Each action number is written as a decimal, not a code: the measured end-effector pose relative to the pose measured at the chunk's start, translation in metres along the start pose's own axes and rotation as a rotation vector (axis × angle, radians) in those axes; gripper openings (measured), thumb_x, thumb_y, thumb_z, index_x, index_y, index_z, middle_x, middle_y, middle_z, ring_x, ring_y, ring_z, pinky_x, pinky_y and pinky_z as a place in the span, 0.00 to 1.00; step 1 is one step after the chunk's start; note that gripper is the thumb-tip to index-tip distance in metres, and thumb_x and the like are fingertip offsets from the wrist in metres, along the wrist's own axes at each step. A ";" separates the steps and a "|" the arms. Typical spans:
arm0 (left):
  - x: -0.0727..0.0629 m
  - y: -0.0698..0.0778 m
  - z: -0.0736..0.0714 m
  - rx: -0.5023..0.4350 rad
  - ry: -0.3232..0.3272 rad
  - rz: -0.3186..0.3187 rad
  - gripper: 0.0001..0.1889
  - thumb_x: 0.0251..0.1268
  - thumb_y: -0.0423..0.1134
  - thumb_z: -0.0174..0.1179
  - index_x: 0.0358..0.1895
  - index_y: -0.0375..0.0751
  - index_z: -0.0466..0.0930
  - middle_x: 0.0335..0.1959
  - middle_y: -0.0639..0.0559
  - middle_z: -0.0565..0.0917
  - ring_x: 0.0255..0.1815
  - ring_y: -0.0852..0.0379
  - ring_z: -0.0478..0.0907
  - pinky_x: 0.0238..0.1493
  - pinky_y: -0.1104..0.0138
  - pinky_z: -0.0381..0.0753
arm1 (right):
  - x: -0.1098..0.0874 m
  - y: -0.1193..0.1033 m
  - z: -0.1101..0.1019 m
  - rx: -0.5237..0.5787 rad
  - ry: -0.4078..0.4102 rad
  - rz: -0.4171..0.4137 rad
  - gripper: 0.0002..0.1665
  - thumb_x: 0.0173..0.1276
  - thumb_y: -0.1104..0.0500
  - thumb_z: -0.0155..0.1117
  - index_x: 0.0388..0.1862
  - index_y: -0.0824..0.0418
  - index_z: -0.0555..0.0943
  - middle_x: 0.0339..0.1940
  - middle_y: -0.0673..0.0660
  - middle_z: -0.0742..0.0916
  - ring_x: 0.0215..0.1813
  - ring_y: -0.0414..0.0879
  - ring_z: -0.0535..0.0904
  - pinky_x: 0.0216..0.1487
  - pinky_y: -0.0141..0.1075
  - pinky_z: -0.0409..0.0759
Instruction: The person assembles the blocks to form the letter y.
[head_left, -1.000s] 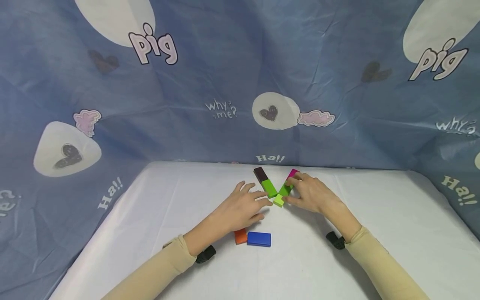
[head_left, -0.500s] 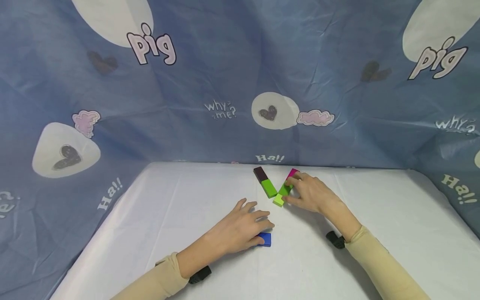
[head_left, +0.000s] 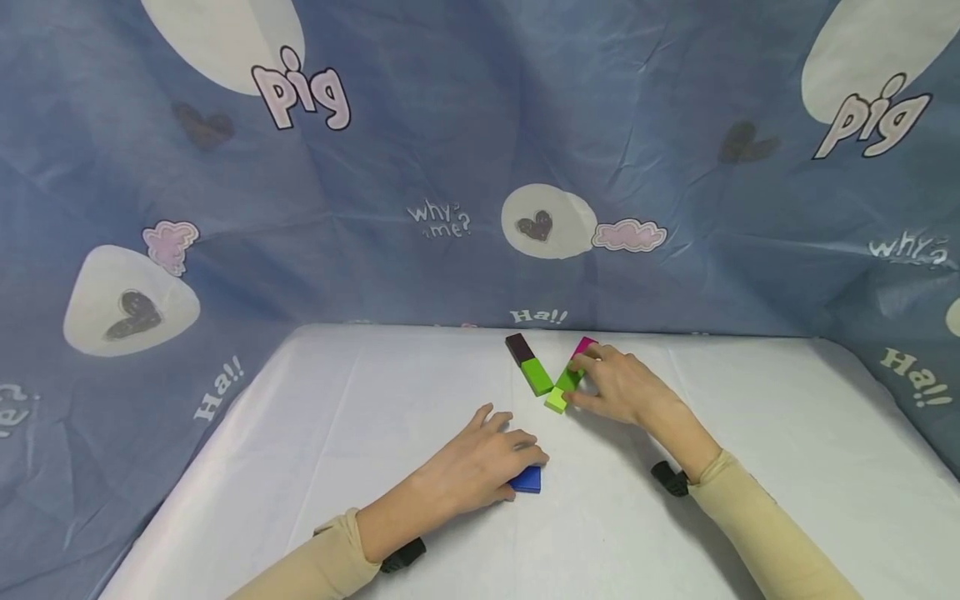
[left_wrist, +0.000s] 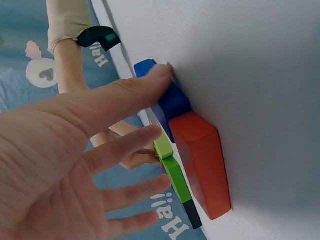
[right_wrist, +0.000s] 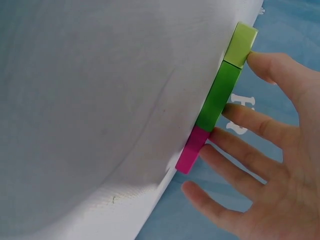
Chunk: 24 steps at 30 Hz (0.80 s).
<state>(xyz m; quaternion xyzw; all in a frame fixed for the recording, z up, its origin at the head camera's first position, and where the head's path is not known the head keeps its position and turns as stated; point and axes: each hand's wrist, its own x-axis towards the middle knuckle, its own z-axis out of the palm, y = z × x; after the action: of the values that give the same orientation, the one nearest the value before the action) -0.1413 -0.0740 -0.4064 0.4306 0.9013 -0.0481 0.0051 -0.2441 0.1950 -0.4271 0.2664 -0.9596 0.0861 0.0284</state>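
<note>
In the head view, my left hand (head_left: pixel 472 467) straddles a blue block (head_left: pixel 527 480), thumb on its near side and index finger toward its far side. The left wrist view shows the thumb over the blue block, fingers spread, and an orange-red block (left_wrist: pixel 200 162) butted against it; from the head that block is hidden under the hand. My right hand (head_left: pixel 618 387) has extended fingertips along a row: a lime block (right_wrist: pixel 241 44) by the thumb, a green block (right_wrist: pixel 219 95) and a magenta block (right_wrist: pixel 192 150) by the fingers.
A second green block (head_left: pixel 536 377) and a dark brown block (head_left: pixel 519 347) form another slanted row, meeting the right-hand row in a V. The white tabletop (head_left: pixel 420 367) ends at a blue printed cloth (head_left: pixel 375 275) behind.
My left hand has drawn back toward the body from beside the V of blocks to the blue block, its thumb lowering to the near side. My right hand stays put.
</note>
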 end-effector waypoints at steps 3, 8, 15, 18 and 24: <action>-0.001 0.001 0.000 0.029 0.005 0.000 0.28 0.64 0.53 0.78 0.66 0.64 0.81 0.62 0.59 0.89 0.66 0.46 0.82 0.74 0.44 0.77 | 0.000 0.000 0.000 0.005 -0.007 -0.001 0.30 0.71 0.38 0.72 0.61 0.58 0.87 0.63 0.66 0.87 0.62 0.63 0.86 0.62 0.64 0.84; -0.002 -0.001 0.003 0.083 0.037 -0.012 0.24 0.65 0.54 0.77 0.63 0.63 0.82 0.49 0.58 0.91 0.51 0.52 0.84 0.68 0.50 0.80 | 0.000 0.000 0.000 0.008 -0.002 -0.005 0.30 0.71 0.39 0.72 0.61 0.58 0.87 0.64 0.67 0.86 0.63 0.64 0.86 0.62 0.64 0.84; 0.002 -0.002 0.010 0.175 0.142 -0.039 0.22 0.64 0.58 0.76 0.57 0.60 0.83 0.40 0.58 0.90 0.39 0.54 0.80 0.57 0.57 0.80 | 0.001 0.001 0.001 0.010 0.001 -0.004 0.30 0.71 0.39 0.72 0.61 0.58 0.87 0.63 0.66 0.87 0.61 0.63 0.86 0.62 0.64 0.85; 0.005 -0.001 0.013 0.219 0.170 -0.073 0.23 0.65 0.61 0.75 0.57 0.58 0.83 0.39 0.58 0.90 0.38 0.54 0.81 0.55 0.58 0.80 | 0.001 0.000 0.001 0.014 0.000 0.001 0.30 0.71 0.39 0.72 0.61 0.58 0.87 0.63 0.66 0.87 0.61 0.63 0.86 0.62 0.63 0.85; 0.003 0.000 0.008 0.180 0.105 -0.110 0.30 0.64 0.64 0.74 0.64 0.57 0.80 0.42 0.56 0.90 0.41 0.52 0.83 0.54 0.57 0.81 | 0.001 0.001 0.000 0.013 -0.001 -0.001 0.30 0.71 0.39 0.73 0.61 0.58 0.87 0.62 0.65 0.87 0.59 0.62 0.86 0.60 0.63 0.85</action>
<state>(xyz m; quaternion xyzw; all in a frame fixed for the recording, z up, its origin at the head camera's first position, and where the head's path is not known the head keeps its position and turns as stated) -0.1439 -0.0722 -0.4142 0.3809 0.9146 -0.1066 -0.0835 -0.2451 0.1953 -0.4274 0.2671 -0.9589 0.0924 0.0263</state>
